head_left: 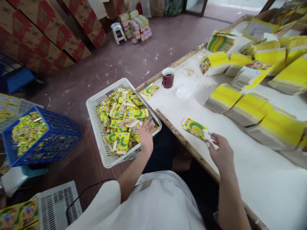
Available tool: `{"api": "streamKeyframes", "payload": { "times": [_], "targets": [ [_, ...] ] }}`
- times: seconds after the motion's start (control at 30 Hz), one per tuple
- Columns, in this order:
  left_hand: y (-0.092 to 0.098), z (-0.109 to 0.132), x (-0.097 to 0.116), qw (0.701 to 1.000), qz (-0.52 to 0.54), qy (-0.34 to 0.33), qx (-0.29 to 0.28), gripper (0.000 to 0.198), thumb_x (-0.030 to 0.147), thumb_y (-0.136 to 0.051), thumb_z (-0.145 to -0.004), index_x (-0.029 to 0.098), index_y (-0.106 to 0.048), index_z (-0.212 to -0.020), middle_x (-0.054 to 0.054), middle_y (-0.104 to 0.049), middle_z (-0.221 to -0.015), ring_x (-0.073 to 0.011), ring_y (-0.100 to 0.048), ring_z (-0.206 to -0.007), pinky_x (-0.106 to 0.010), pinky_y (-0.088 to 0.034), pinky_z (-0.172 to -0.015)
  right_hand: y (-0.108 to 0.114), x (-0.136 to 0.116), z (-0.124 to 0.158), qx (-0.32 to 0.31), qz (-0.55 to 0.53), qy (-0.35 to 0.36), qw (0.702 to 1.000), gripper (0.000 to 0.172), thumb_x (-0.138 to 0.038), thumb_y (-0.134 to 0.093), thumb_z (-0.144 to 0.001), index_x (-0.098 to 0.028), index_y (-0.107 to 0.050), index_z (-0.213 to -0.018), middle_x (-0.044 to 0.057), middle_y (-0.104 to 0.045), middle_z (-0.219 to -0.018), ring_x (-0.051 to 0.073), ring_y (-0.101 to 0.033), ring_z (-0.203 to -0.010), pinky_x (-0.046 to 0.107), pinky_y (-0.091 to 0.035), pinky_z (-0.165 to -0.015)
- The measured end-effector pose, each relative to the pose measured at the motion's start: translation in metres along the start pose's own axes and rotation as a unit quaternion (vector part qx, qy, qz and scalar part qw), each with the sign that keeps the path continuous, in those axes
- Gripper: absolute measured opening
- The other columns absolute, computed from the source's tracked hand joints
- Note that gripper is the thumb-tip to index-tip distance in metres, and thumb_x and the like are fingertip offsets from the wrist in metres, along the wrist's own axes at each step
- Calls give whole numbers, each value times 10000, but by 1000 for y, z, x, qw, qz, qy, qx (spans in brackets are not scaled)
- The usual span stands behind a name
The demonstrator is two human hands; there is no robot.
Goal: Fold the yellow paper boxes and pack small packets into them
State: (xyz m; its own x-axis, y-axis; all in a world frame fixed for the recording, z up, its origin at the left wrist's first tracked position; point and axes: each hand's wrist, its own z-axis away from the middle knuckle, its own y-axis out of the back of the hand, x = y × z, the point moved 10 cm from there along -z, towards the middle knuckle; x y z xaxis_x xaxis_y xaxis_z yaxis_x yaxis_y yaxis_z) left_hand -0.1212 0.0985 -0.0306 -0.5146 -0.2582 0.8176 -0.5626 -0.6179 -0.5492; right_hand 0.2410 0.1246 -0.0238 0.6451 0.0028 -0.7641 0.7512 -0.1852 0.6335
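My left hand (145,137) is over the near right side of a white plastic crate (97,140) heaped with small yellow-green cartons (123,110). Its fingers are stretched out and somewhat blurred. A pale, smeared packet-like shape (129,123) is just left of the fingertips, and I cannot make out any contact. Over the white tabletop, my right hand (222,151) has thumb and fingertips at the right end of one yellow-green carton (194,128), seemingly pinching its edge. That carton's printed face is up.
A maroon mug (168,78) with dark liquid stands near the table's wooden edge, beside another carton (150,91). Rows of stacked yellow cartons (254,108) line the table's right. A blue crate (55,137) of small packets is at left. Large cardboard boxes (45,25) stand behind.
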Motion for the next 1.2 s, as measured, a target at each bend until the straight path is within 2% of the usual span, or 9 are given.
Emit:
{"api": "streamKeyframes", "payload": {
  "times": [0.07, 0.17, 0.23, 0.3, 0.57, 0.73, 0.97, 1.07, 1.2],
  "targets": [
    [-8, 12, -22, 995, -40, 80, -44, 485, 644, -673, -801, 199, -576, -968, -63, -719, -949, -171, -692, -769, -332, -557, -758, 3, 8, -4, 19, 61, 7, 998, 377, -438, -602, -837, -176, -650, -1103, 157, -677, -1075, 291, -648, -870, 474, -553, -752],
    [-34, 56, -59, 959, -119, 197, -167, 486, 545, -767, -762, 173, -603, -1027, -36, -716, -844, -127, -646, -651, -263, -518, -643, 6, 15, -5, 46, 97, 18, 994, 287, -375, -590, -828, -173, -659, -1020, 155, -682, -1004, 296, -623, -871, 466, -517, -783],
    [-50, 84, -75, 929, -159, 239, -235, 477, 497, -800, -744, 159, -636, -1038, -25, -706, -808, -112, -629, -639, -245, -502, -636, 9, 17, -5, 56, 112, 13, 992, 206, -335, -581, -827, -182, -645, -950, 149, -677, -965, 301, -606, -887, 470, -499, -820],
    [-59, 98, -81, 910, -185, 257, -268, 435, 482, -798, -747, 150, -664, -994, -22, -696, -782, -109, -618, -635, -249, -498, -643, 7, 17, -6, 50, 129, 4, 990, 132, -282, -571, -824, -192, -623, -906, 141, -666, -935, 304, -588, -901, 473, -483, -847],
    [-64, 75, -79, 917, -209, 234, -245, 370, 450, -786, -759, 148, -671, -940, -9, -688, -764, -93, -601, -633, -225, -486, -638, -26, 7, -17, -14, 170, -39, 985, 199, -235, -645, -805, -168, -624, -991, 173, -609, -1010, 339, -526, -982, 483, -423, -891],
    [-63, 68, -78, 920, -208, 233, -237, 387, 452, -803, -739, 151, -673, -945, -1, -691, -751, -88, -606, -630, -212, -485, -626, -36, 3, -19, -26, 146, -61, 987, 184, -181, -656, -758, -176, -578, -924, 152, -597, -977, 324, -530, -973, 464, -422, -892],
    [-66, 87, -96, 884, -205, 294, -300, 538, 514, -837, -690, 142, -678, -1045, -67, -731, -881, -149, -675, -742, -286, -540, -723, -25, 0, -10, -2, 68, -92, 993, 149, -215, -556, -788, -224, -446, -888, 46, -605, -785, 222, -567, -690, 355, -460, -659],
    [-69, 86, -95, 904, -143, 284, -286, 615, 571, -833, -657, 169, -658, -1088, -105, -723, -1043, -230, -692, -955, -365, -552, -846, -24, -22, 2, -27, -37, -71, 996, 167, -272, -562, -796, -241, -428, -891, 17, -620, -789, 181, -570, -655, 313, -467, -618],
    [-85, 79, -72, 940, -68, 214, -258, 619, 735, -706, -668, 209, -663, -991, -97, -703, -1011, -302, -643, -1086, -417, -542, -872, -55, -76, 33, -174, -208, -15, 962, 178, -269, -601, -789, -249, -449, -880, -29, -577, -732, 146, -529, -618, 280, -449, -583]
  ]
}}
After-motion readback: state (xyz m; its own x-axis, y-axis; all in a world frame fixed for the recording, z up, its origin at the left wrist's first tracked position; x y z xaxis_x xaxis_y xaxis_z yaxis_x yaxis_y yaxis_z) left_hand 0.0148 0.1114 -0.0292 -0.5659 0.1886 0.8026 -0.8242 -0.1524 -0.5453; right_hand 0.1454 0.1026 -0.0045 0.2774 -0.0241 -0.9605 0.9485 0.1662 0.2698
